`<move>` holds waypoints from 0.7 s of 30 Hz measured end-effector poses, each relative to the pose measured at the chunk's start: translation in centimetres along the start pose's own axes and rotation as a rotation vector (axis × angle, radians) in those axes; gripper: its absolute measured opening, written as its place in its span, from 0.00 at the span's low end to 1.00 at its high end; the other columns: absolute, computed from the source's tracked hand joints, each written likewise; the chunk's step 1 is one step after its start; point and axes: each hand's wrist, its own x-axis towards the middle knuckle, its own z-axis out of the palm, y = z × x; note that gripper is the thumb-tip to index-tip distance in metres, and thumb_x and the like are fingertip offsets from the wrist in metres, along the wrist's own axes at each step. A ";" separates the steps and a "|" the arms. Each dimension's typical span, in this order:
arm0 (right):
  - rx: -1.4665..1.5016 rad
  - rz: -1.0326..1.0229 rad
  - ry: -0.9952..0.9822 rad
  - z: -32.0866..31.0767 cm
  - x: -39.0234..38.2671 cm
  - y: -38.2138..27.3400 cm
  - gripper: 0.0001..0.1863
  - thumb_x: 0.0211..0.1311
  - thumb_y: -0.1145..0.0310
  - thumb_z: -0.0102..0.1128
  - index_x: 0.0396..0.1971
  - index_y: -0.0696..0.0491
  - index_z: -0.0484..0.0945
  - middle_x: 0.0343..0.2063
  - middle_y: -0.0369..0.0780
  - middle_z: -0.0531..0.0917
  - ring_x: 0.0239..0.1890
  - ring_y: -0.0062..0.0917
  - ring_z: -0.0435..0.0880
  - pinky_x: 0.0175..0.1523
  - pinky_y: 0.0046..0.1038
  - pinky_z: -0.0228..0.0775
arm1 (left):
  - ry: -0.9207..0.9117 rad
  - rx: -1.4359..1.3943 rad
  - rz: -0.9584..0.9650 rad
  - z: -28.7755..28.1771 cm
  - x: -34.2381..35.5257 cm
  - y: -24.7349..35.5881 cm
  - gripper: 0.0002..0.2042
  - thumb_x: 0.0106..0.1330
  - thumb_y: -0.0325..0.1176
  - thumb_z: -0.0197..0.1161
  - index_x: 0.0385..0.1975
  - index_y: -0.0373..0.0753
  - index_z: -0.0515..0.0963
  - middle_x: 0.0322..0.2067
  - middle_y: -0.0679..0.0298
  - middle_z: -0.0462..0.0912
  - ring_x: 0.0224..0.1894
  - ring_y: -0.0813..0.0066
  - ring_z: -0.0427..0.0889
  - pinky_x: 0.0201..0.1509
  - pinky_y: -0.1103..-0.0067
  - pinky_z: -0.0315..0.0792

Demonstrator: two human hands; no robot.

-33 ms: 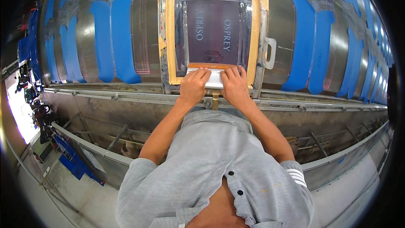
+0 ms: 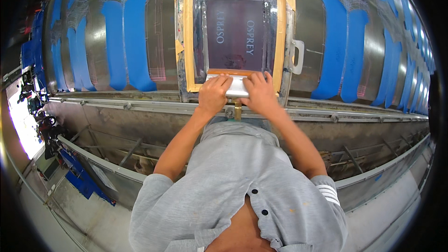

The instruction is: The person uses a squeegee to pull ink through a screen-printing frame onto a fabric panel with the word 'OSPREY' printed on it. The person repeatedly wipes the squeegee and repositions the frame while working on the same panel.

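Observation:
A squeegee (image 2: pixel 237 85) with a silver handle and an orange blade lies across the near end of a screen-printing frame (image 2: pixel 189 42). My left hand (image 2: pixel 214 94) is closed round the left part of its handle. Round the right part my right hand (image 2: pixel 260 92) is closed, its forearm slightly blurred. Within the tape-edged frame, the dark purple mesh (image 2: pixel 234 30) carries two pale lines of lettering running lengthwise. Dark ink smears show on the mesh just beyond the blade. My hands hide both ends of the handle in part.
Blue fabric pieces (image 2: pixel 136 42) lie on the long metal table left of the frame, and more blue pieces (image 2: pixel 329 49) lie to its right. A pale grey handle (image 2: pixel 297 57) sticks out from the frame's right side. A metal rail (image 2: pixel 317 114) runs along the table's near edge.
My right hand has shifted slightly to the left and toward the far side on the squeegee handle. The squeegee and my left hand have hardly moved.

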 end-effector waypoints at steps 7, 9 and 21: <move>0.005 0.757 0.602 0.4 7.4 18.8 0.23 0.67 0.48 0.61 0.52 0.50 0.84 0.49 0.49 0.86 0.52 0.49 0.83 0.55 0.49 0.71 | 0.021 0.053 0.088 3.2 2.8 -3.2 0.15 0.51 0.18 0.63 0.40 0.37 0.82 0.42 0.60 0.87 0.46 0.59 0.86 0.48 0.68 0.80; 0.180 0.846 0.532 2.1 8.6 21.1 0.22 0.69 0.49 0.56 0.44 0.52 0.87 0.44 0.52 0.87 0.48 0.51 0.85 0.52 0.50 0.72 | 0.010 0.059 0.078 3.9 2.7 -4.2 0.18 0.48 0.18 0.65 0.42 0.38 0.83 0.44 0.60 0.88 0.47 0.59 0.87 0.49 0.67 0.80; 0.400 0.669 0.732 -4.5 6.0 18.4 0.20 0.70 0.59 0.60 0.27 0.62 0.81 0.18 0.42 0.77 0.23 0.24 0.70 0.32 0.37 0.63 | 0.086 -0.046 0.095 3.2 1.8 -1.5 0.18 0.52 0.19 0.61 0.44 0.36 0.83 0.47 0.57 0.87 0.53 0.57 0.85 0.56 0.65 0.78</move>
